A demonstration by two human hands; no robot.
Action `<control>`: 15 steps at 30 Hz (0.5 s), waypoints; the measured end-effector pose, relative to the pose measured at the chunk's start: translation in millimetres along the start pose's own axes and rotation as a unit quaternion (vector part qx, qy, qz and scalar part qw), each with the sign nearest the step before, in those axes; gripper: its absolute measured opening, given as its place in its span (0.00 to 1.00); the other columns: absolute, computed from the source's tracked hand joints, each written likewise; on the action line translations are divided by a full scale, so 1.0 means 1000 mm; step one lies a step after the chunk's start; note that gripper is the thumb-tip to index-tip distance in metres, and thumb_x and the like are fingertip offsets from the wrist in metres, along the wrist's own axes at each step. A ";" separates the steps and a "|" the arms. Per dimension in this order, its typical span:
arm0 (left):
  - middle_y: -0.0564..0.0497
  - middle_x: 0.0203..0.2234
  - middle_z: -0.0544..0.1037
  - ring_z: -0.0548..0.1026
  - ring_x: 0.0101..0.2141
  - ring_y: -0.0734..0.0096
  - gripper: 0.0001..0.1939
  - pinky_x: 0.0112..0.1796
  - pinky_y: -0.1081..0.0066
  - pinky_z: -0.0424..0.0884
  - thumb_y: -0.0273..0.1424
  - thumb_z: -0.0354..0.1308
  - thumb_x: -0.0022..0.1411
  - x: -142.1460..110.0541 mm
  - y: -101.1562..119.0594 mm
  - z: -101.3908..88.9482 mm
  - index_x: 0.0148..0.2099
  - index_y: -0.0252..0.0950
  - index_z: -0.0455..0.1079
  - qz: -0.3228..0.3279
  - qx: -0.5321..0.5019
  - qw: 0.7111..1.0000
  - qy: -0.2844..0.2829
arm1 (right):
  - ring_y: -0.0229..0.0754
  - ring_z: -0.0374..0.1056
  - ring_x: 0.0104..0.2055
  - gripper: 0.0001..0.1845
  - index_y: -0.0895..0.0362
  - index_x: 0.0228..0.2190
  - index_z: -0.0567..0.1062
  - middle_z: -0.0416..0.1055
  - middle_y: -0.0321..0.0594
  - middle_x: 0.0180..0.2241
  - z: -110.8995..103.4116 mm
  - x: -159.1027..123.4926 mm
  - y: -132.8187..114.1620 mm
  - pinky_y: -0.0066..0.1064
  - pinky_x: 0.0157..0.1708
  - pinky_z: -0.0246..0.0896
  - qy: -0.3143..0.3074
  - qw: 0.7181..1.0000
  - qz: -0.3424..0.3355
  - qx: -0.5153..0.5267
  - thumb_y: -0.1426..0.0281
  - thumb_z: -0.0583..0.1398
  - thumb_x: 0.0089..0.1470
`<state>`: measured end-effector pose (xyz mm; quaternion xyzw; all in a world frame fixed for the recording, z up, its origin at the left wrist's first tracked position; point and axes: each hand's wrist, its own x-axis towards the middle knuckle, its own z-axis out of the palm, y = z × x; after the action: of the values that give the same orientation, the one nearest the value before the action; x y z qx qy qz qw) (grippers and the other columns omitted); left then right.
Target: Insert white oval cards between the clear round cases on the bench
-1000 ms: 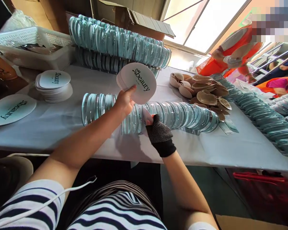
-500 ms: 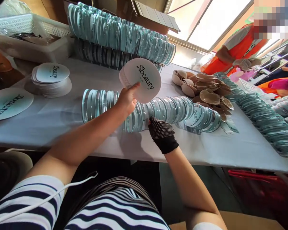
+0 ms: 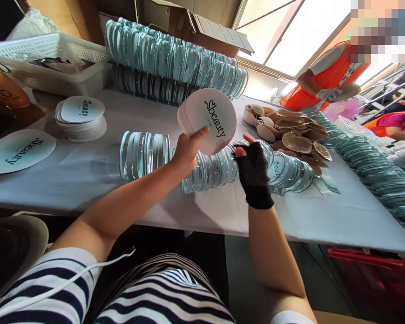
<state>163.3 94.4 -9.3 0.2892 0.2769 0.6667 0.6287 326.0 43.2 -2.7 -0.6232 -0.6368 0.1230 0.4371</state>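
Note:
My left hand [image 3: 188, 148] grips a stack of round white cards [image 3: 209, 119] printed "Sbeauty", held upright above a row of clear round cases [image 3: 219, 164] lying on the white table [image 3: 87, 175]. My right hand [image 3: 253, 168], in a black fingerless glove, rests on top of that row just right of the cards, fingers curled over the cases. Whether it grips one I cannot tell.
More round cards are stacked [image 3: 81, 118] at the left, with one large disc [image 3: 18, 150] beside them. Long rows of cases [image 3: 175, 56] stand behind, a white basket [image 3: 47, 60] at back left, beige cups [image 3: 290, 132] at right. A person in orange [image 3: 330, 74] works beyond.
My right hand has moved right and up along the row of cases, from beneath the cards to their right side. My left hand with the cards has shifted slightly right.

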 end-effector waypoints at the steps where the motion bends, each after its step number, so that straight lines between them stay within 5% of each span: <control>1: 0.47 0.42 0.81 0.72 0.55 0.53 0.19 0.55 0.57 0.68 0.34 0.70 0.49 -0.003 0.001 0.000 0.44 0.37 0.76 -0.009 0.007 1.000 -0.010 | 0.44 0.71 0.46 0.30 0.59 0.58 0.64 0.72 0.50 0.49 -0.001 0.006 -0.004 0.37 0.43 0.68 0.027 0.998 -0.037 -0.035 0.56 0.52 0.59; 4: 0.46 0.41 0.81 0.73 0.54 0.49 0.18 0.53 0.55 0.71 0.37 0.71 0.46 -0.011 0.004 0.000 0.40 0.37 0.76 -0.026 0.008 1.000 -0.014 | 0.48 0.58 0.62 0.33 0.60 0.63 0.58 0.59 0.54 0.62 0.004 0.009 -0.019 0.44 0.55 0.61 0.058 0.976 -0.131 -0.162 0.60 0.51 0.60; 7: 0.44 0.37 0.81 0.75 0.51 0.46 0.18 0.49 0.53 0.74 0.37 0.72 0.45 -0.018 0.004 0.001 0.37 0.35 0.76 -0.038 0.013 0.999 0.014 | 0.50 0.56 0.64 0.30 0.61 0.60 0.63 0.59 0.55 0.62 0.021 -0.002 -0.031 0.44 0.56 0.60 0.063 0.959 -0.177 -0.211 0.61 0.50 0.60; 11: 0.43 0.36 0.81 0.75 0.51 0.44 0.20 0.50 0.51 0.74 0.39 0.72 0.45 -0.020 0.006 0.000 0.39 0.35 0.76 -0.053 0.013 0.998 -0.022 | 0.49 0.71 0.46 0.25 0.63 0.47 0.73 0.73 0.56 0.45 0.025 -0.008 -0.033 0.40 0.43 0.68 0.112 0.982 -0.053 -0.141 0.59 0.48 0.61; 13: 0.45 0.40 0.81 0.72 0.54 0.48 0.21 0.53 0.54 0.71 0.38 0.72 0.46 -0.013 0.011 -0.004 0.42 0.37 0.75 -0.037 0.000 0.999 -0.019 | 0.51 0.72 0.43 0.27 0.64 0.46 0.73 0.74 0.57 0.43 0.008 -0.019 -0.032 0.41 0.39 0.69 0.203 0.972 0.006 -0.118 0.55 0.50 0.59; 15: 0.47 0.44 0.80 0.70 0.57 0.52 0.21 0.56 0.56 0.69 0.36 0.71 0.48 -0.002 0.018 -0.011 0.46 0.40 0.75 -0.010 -0.016 1.000 0.002 | 0.53 0.72 0.41 0.29 0.63 0.47 0.73 0.74 0.57 0.42 -0.017 -0.043 -0.033 0.42 0.36 0.69 0.220 0.963 0.010 -0.157 0.52 0.54 0.56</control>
<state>143.0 91.5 -4.2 0.2750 0.2707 0.6654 0.6390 308.8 -8.9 13.3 -0.7018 -0.5303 -0.1141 0.4617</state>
